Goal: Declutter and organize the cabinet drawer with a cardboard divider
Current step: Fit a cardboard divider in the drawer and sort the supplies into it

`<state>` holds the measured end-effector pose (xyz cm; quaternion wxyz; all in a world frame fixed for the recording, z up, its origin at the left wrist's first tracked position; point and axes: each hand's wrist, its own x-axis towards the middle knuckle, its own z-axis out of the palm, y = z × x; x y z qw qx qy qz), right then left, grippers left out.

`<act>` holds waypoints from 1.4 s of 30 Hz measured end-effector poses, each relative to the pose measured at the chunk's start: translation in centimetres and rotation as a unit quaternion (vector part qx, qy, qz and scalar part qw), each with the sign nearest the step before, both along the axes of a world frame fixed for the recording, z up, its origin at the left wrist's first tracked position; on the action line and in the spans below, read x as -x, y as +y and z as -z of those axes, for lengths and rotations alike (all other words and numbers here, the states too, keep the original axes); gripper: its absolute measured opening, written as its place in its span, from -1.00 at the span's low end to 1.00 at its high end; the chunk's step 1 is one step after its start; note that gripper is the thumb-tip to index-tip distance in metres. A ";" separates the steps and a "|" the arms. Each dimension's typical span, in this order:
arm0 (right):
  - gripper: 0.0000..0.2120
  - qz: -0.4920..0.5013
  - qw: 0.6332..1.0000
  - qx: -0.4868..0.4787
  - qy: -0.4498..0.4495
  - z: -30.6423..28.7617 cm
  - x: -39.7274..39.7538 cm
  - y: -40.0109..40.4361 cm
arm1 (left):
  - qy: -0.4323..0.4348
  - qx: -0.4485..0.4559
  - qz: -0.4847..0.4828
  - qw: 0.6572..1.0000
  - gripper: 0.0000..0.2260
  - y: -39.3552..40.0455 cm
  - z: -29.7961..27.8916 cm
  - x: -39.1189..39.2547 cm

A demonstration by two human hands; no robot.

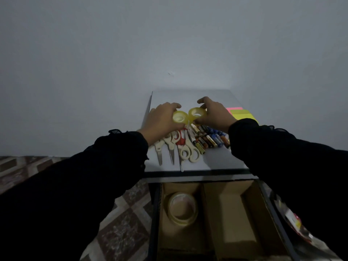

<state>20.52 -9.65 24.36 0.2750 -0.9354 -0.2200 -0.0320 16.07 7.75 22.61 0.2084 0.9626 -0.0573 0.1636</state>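
Note:
On the white cabinet top (pixel 216 162) my left hand (pixel 162 120) grips a small yellowish tape roll (pixel 180 117). Beside it my right hand (pixel 214 114) grips a second small tape roll (pixel 197 113); the two rolls almost touch. Below them lie several scissors (pixel 180 147) and a row of batteries (pixel 211 137). The open drawer (pixel 155 213) sits under the top's front edge, with a cardboard divider (pixel 202 204) splitting it lengthwise. A larger clear tape roll (pixel 182 208) lies in the left compartment.
Neon sticky notes (pixel 243 113) lie on the cabinet top behind my right wrist. A shiny packet (pixel 293 221) shows at the drawer's right side. Patterned floor tiles (pixel 122 223) lie to the left, and a plain wall rises behind the cabinet.

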 end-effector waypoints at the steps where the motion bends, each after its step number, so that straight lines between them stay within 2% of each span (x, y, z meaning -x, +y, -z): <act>1: -0.35 -0.008 1.000 0.004 0.001 -0.3 1.2 -0.3 | -0.001 0.000 0.005 1.000 -0.42 0.0 -0.1 1.2; 10: -0.39 -0.061 0.996 0.059 -0.011 0.0 10.3 -2.3 | 0.031 0.006 0.034 0.999 -0.45 -0.4 1.0 11.5; 14: -0.39 -0.112 0.985 0.128 -0.024 1.7 13.3 -2.8 | 0.075 0.018 0.045 0.996 -0.40 -0.3 3.3 15.2; 18: -0.35 -0.151 0.972 0.179 0.000 4.0 15.6 -2.8 | 0.123 -0.008 0.039 0.992 -0.42 0.0 5.4 17.4; 21: -0.35 -0.180 0.961 0.207 0.033 5.6 17.0 -2.5 | 0.145 -0.020 0.028 0.989 -0.36 0.1 6.6 18.3; 24: -0.43 -0.204 0.943 0.258 0.055 7.4 17.5 -2.0 | 0.159 -0.014 0.021 0.987 -0.21 0.4 7.9 19.1; 26: -0.46 -0.207 0.930 0.297 0.070 8.8 17.6 -1.7 | 0.160 -0.010 0.020 0.987 -0.20 0.8 8.9 19.4; 29: -0.38 -0.216 0.903 0.362 0.083 11.1 17.6 -1.3 | 0.169 -0.012 0.011 0.986 -0.26 1.1 9.8 19.8; 35: -0.27 -0.259 0.866 0.414 0.107 13.1 17.4 -1.1 | 0.154 0.003 0.015 0.988 -0.16 2.1 10.8 19.4; 37: -0.26 -0.286 0.844 0.448 0.082 13.6 17.2 -1.2 | 0.146 0.007 0.017 0.989 -0.16 2.2 10.9 19.2; 39: -0.29 -0.311 0.811 0.495 0.018 14.0 16.9 -1.2 | 0.142 0.005 0.023 0.990 -0.16 2.4 11.0 19.1; 42: -0.39 -0.326 0.796 0.507 -0.047 14.9 16.7 -1.1 | 0.139 0.003 0.025 0.990 -0.21 2.7 11.4 18.9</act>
